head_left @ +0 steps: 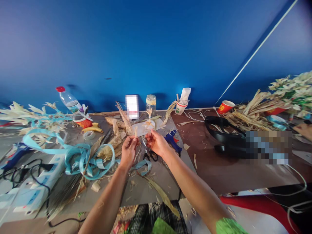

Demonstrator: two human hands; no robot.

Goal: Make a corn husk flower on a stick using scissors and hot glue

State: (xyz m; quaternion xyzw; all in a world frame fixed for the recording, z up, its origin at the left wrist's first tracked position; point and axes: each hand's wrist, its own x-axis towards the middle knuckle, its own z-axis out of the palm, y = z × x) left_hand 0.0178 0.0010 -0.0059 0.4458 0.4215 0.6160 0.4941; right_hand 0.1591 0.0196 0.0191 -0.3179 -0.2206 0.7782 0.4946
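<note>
My left hand (128, 149) and my right hand (156, 142) are raised above the table centre, both pinched on a small piece of dried corn husk (136, 131) stretched between them. Its pale tip sticks up from my left fingers. Black-handled scissors (150, 153) lie on the grey mat (148, 185) just below my right hand. A blue glue gun (172, 137) rests right of my right wrist. Curled light-blue ribbon (83, 159) sprawls left of my left forearm.
Dried husks (253, 113) pile at the right beside a black object (224, 133) and a red cup (225, 106). A plastic bottle (69, 100), glass jar (150, 104), paper cup (180, 107), tape roll (89, 135) and power strip (36, 191) stand around. Another person's hand (303, 130) shows far right.
</note>
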